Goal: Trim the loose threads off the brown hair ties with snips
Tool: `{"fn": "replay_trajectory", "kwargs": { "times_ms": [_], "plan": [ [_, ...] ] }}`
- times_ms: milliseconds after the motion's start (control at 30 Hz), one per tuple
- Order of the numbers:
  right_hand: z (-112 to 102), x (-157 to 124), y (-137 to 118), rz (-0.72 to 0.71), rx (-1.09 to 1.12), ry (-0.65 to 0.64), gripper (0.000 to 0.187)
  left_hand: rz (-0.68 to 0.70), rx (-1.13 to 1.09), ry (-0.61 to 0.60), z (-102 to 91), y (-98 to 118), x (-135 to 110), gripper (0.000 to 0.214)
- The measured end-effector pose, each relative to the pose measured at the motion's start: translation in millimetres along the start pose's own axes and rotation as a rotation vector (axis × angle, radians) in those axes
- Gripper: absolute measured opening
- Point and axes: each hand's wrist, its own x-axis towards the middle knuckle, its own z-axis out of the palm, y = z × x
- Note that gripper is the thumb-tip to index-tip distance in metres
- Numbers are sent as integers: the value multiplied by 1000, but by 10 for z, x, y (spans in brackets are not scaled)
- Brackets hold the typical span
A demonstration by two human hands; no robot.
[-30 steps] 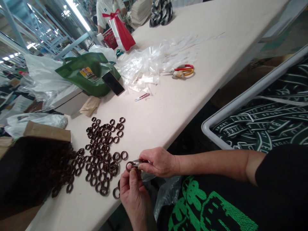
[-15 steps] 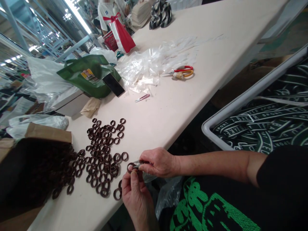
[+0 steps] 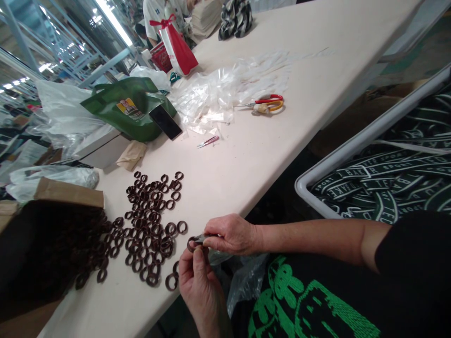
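My left hand [image 3: 201, 280] pinches a small dark brown loop [image 3: 190, 245] between thumb and fingers, just off the table's front edge. Closed around a pair of small thread snips [image 3: 200, 238] is my right hand [image 3: 232, 234], its metal blades pointing left and meeting the loop. The grip covers most of the snips, and I cannot tell whether the blades are cutting. To the left lies a loose pile of similar brown loops [image 3: 150, 225] on the pale table [image 3: 225, 173]. Several more spill from a brown paper bag [image 3: 72, 191] tipped on its side.
Farther back lie pink-handled snips [image 3: 208, 142], red-and-orange scissors [image 3: 269, 104] and clear plastic bags [image 3: 214, 94]. A phone [image 3: 165, 122] leans on a green bag [image 3: 130, 110]. At right, a grey-rimmed bin [image 3: 303, 188] holds lettered straps. A person [image 3: 151, 19] is at the far end.
The snips' blades have shifted slightly and show more plainly against the loop. Both hands stay almost in place, and the whole view has moved a little.
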Motion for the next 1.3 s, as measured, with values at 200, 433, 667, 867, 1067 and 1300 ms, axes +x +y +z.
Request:
{"fn": "replay_trajectory", "kwargs": {
  "times_ms": [200,433,667,867,1067,1300],
  "plan": [
    [-15,0,-2,70,216,-69,33,-4,-1,-12,9,8,2,28],
    [5,-9,71,86,361,-84,35,-6,-55,-11,51,10,-4,30],
    [-33,-11,81,120,439,-136,40,-29,-73,-8,34,-20,6,30],
    [-31,-6,92,110,419,-135,40,-26,-69,-15,49,-8,3,31],
    [-37,-10,103,91,400,-96,40,-36,-45,-13,35,-34,13,31],
    [-48,54,113,306,749,47,54,-40,-41,-24,36,-29,39,27]
  ]
}}
